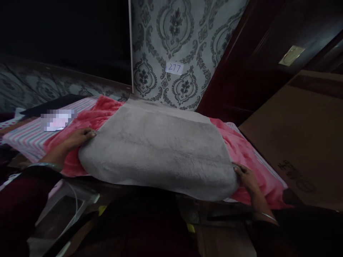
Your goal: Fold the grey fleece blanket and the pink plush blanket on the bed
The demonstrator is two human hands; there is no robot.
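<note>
A grey plush cloth (160, 142) lies spread across a pink fleece blanket (252, 160), its near edge hanging over the front. My left hand (80, 137) is closed at the cloth's left edge, with the fingers pinched together there. At the right edge, my right hand (244, 174) pinches the border of the same cloth between thumb and fingers. The cloth looks mostly flat, with a faint crease running across its middle. Below it, the pink blanket shows on both sides.
A striped cover (29, 141) lies under the blanket. A large dark television screen (64, 35) stands behind on the left. To the right is a big cardboard box (300, 135) by a dark red door (249, 60). A white plastic stool (64, 203) stands below left.
</note>
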